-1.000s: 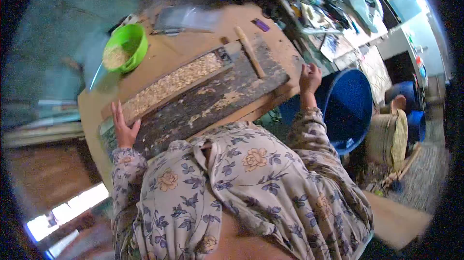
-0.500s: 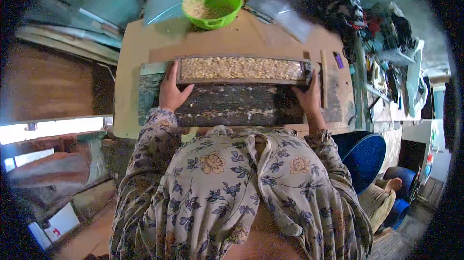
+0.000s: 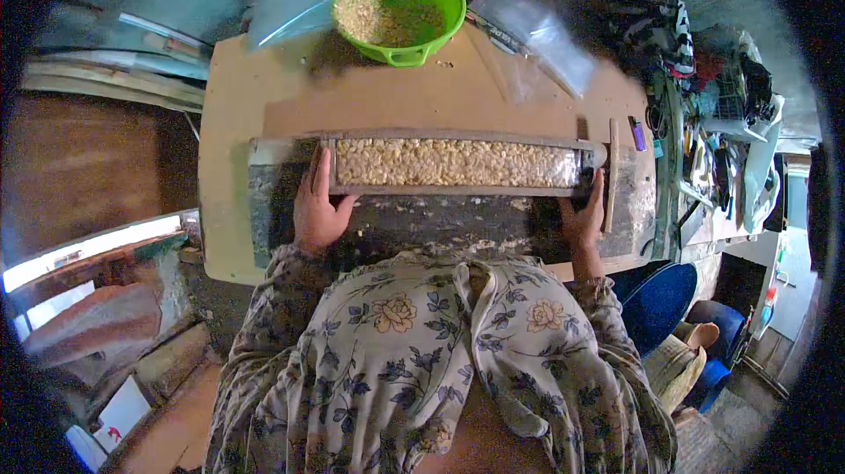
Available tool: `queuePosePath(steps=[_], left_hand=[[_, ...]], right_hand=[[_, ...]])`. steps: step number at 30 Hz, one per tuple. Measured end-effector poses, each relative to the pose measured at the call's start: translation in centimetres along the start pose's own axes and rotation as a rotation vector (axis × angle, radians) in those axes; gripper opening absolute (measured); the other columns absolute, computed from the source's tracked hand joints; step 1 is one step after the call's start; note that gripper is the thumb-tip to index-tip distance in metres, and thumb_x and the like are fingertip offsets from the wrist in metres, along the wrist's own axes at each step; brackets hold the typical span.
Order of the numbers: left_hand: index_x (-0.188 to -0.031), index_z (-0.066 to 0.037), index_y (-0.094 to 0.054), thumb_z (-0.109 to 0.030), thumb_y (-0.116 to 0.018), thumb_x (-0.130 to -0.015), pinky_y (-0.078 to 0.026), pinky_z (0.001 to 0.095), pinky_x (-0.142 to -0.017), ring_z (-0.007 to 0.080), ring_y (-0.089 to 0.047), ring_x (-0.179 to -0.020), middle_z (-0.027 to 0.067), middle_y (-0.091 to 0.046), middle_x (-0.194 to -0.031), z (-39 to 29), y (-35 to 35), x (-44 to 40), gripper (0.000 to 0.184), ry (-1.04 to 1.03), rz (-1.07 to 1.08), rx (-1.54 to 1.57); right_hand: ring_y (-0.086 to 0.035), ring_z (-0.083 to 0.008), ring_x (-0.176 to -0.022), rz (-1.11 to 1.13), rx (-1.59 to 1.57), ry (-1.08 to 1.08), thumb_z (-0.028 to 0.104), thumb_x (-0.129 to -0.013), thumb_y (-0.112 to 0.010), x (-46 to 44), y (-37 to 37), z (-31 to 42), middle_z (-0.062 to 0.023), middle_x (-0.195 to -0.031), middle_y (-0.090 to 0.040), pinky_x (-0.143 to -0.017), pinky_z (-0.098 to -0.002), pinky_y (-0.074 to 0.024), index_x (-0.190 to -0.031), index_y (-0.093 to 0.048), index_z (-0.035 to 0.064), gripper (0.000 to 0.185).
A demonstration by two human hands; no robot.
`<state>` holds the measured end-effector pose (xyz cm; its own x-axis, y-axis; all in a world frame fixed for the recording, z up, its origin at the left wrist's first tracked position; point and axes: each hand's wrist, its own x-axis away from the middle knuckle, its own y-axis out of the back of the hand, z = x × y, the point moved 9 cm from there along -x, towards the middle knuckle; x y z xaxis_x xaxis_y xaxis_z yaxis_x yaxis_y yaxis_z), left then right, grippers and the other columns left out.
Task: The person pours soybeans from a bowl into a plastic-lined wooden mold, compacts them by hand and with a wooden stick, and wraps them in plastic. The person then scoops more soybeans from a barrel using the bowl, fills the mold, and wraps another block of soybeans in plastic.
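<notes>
A long, narrow wooden-sided tray [image 3: 458,192] lies crosswise on a dark, worn board [image 3: 422,219]. It is filled with pale nut or grain pieces [image 3: 458,162], and shiny clear plastic shows at the right end. My left hand [image 3: 319,210] grips the tray's left end, thumb along its near side and fingers against the end. At the opposite end, my right hand [image 3: 585,217] holds it in the same way, its fingers partly beside a dark end piece.
A green bowl [image 3: 414,53] with loose pale pieces stands at the back of the tan tabletop [image 3: 352,100]. Clear plastic bags [image 3: 550,43] lie right of it. Near the right edge are a thin wooden stick [image 3: 613,175] and a purple lighter [image 3: 637,133].
My view has come closer and shifted, so the tabletop appears larger and the tray lower in view. Both hands keep their places at the tray's ends.
</notes>
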<state>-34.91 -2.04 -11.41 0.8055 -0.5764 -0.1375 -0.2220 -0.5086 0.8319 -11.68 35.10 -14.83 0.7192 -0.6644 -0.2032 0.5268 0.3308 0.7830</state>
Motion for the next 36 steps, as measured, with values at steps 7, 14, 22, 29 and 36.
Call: queuePosePath(steps=[7, 14, 22, 29, 36], left_hand=[[-0.125, 0.002, -0.029, -0.010, -0.064, -0.063, -0.030, 0.0397, -0.096, 0.0373, -0.035, -0.115, 0.0238, -0.035, -0.125, 0.2, 0.0, -0.2, 0.072, 0.049, 0.063, 0.022], [-0.124, 0.003, -0.029, -0.011, -0.059, -0.064, -0.031, 0.0403, -0.096, 0.0374, -0.036, -0.114, 0.0251, -0.036, -0.124, 1.5, -0.4, 0.4, 0.069, 0.057, 0.059, 0.013], [-0.124, 0.005, -0.028, -0.012, -0.055, -0.065, -0.031, 0.0401, -0.096, 0.0381, -0.036, -0.114, 0.0259, -0.034, -0.125, 1.4, -0.6, 1.0, 0.067, 0.163, 0.065, -0.073], [-0.125, 0.005, -0.027, -0.011, -0.052, -0.067, -0.028, 0.0402, -0.098, 0.0382, -0.033, -0.116, 0.0264, -0.033, -0.125, 0.7, -0.4, 1.2, 0.065, 0.203, 0.026, -0.040], [-0.126, 0.004, -0.026, -0.011, -0.054, -0.069, -0.028, 0.0404, -0.096, 0.0391, -0.034, -0.115, 0.0265, -0.034, -0.124, 0.2, -0.3, 1.5, 0.065, 0.164, -0.009, -0.027]], right_hand=[[-0.036, -0.0331, -0.116, -0.004, 0.056, 0.028, 0.010, -0.063, -0.067, 0.1, 0.1, 0.5, -0.0192, -0.126, -0.037, -0.096, -0.0357, -0.0307, -0.129, -0.022, -0.0001, 0.081], [-0.041, -0.0317, -0.113, 0.010, 0.040, -0.039, 0.004, -0.062, -0.060, -0.3, -0.1, 0.6, -0.0190, -0.123, -0.041, -0.094, -0.0340, -0.0331, -0.128, -0.028, 0.0014, 0.073], [-0.042, -0.0328, -0.111, 0.031, 0.055, 0.033, 0.000, -0.061, -0.058, -0.9, -0.3, 1.0, -0.0195, -0.122, -0.042, -0.092, -0.0358, -0.0346, -0.128, -0.027, 0.0022, 0.073], [-0.043, -0.0337, -0.109, 0.061, 0.178, 0.047, 0.009, -0.063, -0.063, -1.5, -0.6, 0.9, -0.0172, -0.124, -0.040, -0.089, -0.0360, -0.0376, -0.129, -0.025, 0.0049, 0.077], [-0.042, -0.0344, -0.109, 0.098, 0.187, 0.054, 0.010, -0.066, -0.061, -2.2, -0.9, 1.0, -0.0177, -0.124, -0.040, -0.086, -0.0369, -0.0390, -0.130, -0.023, 0.0048, 0.075]])
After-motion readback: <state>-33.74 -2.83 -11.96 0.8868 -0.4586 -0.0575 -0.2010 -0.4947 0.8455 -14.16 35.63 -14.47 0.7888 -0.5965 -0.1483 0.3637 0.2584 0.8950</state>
